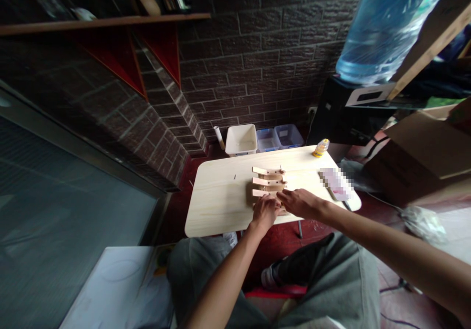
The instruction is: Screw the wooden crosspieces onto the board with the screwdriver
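A small wooden piece with several slats (pixel 269 182) rests on the pale table (pixel 217 196), with dark holes or screws along its slats. Over its near end, my left hand (pixel 267 208) has its fingers bent round the wood. Just right of it, my right hand (pixel 294 201) pinches at the piece's right edge; what lies between its fingertips is too small to make out. The two hands nearly touch. A small dark screw-like item (pixel 235 177) lies on the table left of the wooden piece.
A yellow-capped clear bottle (pixel 321 148) stands at the table's back right corner, with a blurred flat item (pixel 335 183) nearer me. Behind the table are a white bin (pixel 241 141) and blue bins (pixel 289 136). A cardboard box (pixel 423 152) is at the right.
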The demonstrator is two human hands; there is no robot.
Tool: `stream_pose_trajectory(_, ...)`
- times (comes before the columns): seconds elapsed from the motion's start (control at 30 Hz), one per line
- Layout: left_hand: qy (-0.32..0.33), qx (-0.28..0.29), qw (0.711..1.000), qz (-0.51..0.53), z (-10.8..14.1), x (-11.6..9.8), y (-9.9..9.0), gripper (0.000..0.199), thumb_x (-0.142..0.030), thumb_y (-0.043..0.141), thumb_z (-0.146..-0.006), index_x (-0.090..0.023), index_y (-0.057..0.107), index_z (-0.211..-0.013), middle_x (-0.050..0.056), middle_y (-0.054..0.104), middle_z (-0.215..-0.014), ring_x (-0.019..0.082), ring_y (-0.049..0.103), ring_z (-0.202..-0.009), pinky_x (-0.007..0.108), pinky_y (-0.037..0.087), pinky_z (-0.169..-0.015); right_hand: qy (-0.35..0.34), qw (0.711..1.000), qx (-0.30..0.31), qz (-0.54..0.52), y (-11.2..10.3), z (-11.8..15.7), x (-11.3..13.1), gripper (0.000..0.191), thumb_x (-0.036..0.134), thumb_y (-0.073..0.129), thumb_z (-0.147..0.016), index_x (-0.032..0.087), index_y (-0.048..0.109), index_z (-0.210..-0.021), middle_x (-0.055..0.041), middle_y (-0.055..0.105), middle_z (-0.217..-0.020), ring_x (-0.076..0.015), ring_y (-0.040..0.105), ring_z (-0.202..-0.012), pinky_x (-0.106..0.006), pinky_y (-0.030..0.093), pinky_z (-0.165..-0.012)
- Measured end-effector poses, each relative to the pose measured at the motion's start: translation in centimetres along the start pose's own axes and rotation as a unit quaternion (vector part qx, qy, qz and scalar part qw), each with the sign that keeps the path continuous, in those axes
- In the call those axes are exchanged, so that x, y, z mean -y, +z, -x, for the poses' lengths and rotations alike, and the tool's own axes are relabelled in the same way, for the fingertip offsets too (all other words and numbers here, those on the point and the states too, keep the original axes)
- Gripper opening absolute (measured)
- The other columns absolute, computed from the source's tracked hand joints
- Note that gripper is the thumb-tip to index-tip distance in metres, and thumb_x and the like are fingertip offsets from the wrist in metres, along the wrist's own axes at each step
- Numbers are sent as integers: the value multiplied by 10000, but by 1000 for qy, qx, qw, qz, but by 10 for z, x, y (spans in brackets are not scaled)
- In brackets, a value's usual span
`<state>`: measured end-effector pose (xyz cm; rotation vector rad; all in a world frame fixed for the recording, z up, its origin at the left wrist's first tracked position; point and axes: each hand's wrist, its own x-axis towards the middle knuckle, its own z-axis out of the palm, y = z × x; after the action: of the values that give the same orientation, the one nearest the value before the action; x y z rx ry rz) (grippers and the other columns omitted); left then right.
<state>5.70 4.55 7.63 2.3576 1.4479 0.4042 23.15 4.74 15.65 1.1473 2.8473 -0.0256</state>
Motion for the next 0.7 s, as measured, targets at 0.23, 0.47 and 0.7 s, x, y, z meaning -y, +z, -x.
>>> stream_pose_trajectory(0.23,-12,3,999,-29,-3,-2,-8,214,-252,743,-793,-211,727,-1002,81,705,-1031,240,617,-1021,395,444,-949,6,1000,8,2,3,2,-7,308,227,440,-928,130,524,-1209,-130,649,-1036,-194,638,-779,-286,417,-599)
stream_pose_trajectory(0.47,13,-12,1000,-14,-3,4,-8,152,-250,770,-771,-225,736,-917,53,716,-1003,223,625,-1005,369,447,-935,-16,1000,6,-20,0,3,-8,275,181,436,-926,156,532,-1182,-91,643,-1035,-180,643,-816,-281,425,-654)
stream_pose_trajectory(0.7,-2,4,1000,-2,-3,6,-4,139,-229,740,-799,-211,732,-937,60,713,-1003,212,630,-998,345,465,-933,-17,1000,0,-3,7,-1,-7,232,198,432,-929,124,545,-1118,-106,650,-966,-175,627,-748,-279,398,-595)
